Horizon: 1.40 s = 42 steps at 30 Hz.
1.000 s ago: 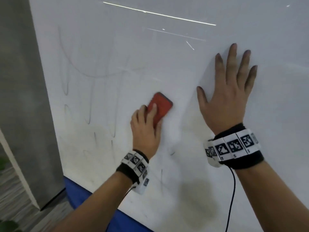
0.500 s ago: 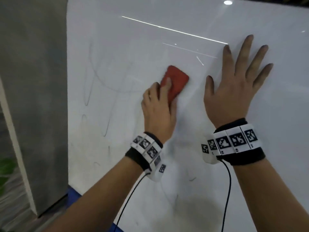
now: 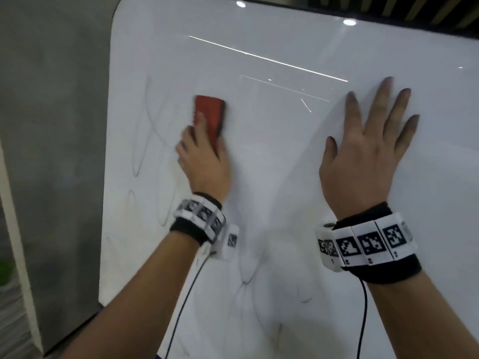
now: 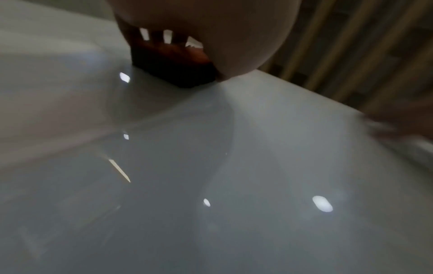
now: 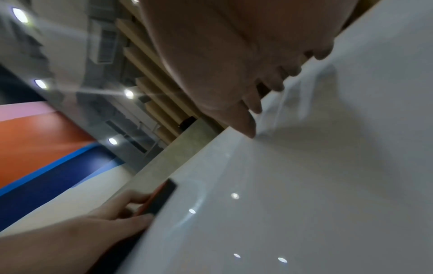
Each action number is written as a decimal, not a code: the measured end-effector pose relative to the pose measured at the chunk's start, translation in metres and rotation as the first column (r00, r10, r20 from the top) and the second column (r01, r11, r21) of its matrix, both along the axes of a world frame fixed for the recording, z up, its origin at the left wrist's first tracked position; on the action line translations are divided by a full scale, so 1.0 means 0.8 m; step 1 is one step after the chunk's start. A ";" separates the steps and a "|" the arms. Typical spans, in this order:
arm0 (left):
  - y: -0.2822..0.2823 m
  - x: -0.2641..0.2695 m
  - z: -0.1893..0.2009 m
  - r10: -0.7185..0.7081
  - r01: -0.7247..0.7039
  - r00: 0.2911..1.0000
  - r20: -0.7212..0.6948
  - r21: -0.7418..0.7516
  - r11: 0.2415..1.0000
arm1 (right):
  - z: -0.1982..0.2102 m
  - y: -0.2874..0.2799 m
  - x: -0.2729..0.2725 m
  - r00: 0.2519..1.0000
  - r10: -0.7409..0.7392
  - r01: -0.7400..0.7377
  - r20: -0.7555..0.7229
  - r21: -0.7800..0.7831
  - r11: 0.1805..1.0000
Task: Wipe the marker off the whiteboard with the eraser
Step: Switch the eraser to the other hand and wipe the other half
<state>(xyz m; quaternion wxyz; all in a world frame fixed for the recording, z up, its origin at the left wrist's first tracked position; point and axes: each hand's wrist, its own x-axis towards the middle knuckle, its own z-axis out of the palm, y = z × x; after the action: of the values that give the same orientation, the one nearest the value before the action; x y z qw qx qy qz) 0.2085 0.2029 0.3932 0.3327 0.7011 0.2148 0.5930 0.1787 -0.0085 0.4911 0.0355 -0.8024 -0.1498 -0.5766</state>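
Observation:
The glossy whiteboard (image 3: pixel 285 164) fills most of the head view, with faint grey marker loops (image 3: pixel 145 141) at its left and thin strokes (image 3: pixel 246 281) low in the middle. My left hand (image 3: pixel 204 154) grips a red eraser (image 3: pixel 209 115) and presses it flat on the board beside the left loops. The eraser (image 4: pixel 173 63) shows dark under my palm in the left wrist view, and as a thin edge (image 5: pixel 161 198) in the right wrist view. My right hand (image 3: pixel 368 151) lies flat on the board at the right, fingers spread.
A grey wall (image 3: pixel 51 151) stands left of the board's rounded corner (image 3: pixel 121 11). Wrist bands with black and white tags and thin cables (image 3: pixel 363 320) hang from both arms. Ceiling lights reflect on the board.
My left hand has carried the eraser up and to the left across the board. The right hand has stayed flat on the board. The view has tilted upward, showing the board's top edge.

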 end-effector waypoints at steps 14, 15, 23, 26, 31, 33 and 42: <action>0.201 0.017 0.056 0.070 -0.095 0.988 -0.141 -0.181 0.979 | -0.014 0.142 0.016 0.994 -0.044 0.017 -0.102 -0.259 0.966; 0.189 0.016 0.054 0.072 -0.087 0.990 -0.118 -0.124 0.988 | -0.014 0.146 0.015 0.993 -0.053 0.025 -0.104 -0.256 0.966; 0.235 0.018 0.000 0.012 -0.015 0.998 -0.057 -0.044 0.999 | -0.021 0.153 0.022 0.993 -0.064 0.037 -0.096 -0.254 0.966; 0.250 0.016 -0.041 0.020 -0.090 0.988 -0.154 -0.466 0.880 | -0.025 0.146 0.024 0.996 -0.012 -0.011 -0.089 -0.260 0.965; 0.155 0.016 -0.066 0.042 -0.059 0.997 -0.057 -0.335 0.941 | -0.031 0.155 0.022 0.996 -0.011 -0.011 -0.092 -0.236 0.972; 0.103 0.009 -0.074 -0.028 0.028 1.000 0.016 -0.064 0.998 | -0.039 0.163 0.020 0.995 0.004 -0.026 -0.103 -0.210 0.977; 0.267 0.014 -0.038 -0.037 0.021 0.999 -0.030 -0.420 0.907 | -0.048 0.133 0.027 0.991 0.105 -0.124 -0.079 -0.288 0.949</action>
<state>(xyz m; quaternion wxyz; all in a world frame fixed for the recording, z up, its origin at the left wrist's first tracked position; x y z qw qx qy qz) 0.2199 0.4161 0.3632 0.4801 0.6274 0.3327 0.5149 0.2003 0.0977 0.4527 -0.0456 -0.8063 -0.2786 -0.5197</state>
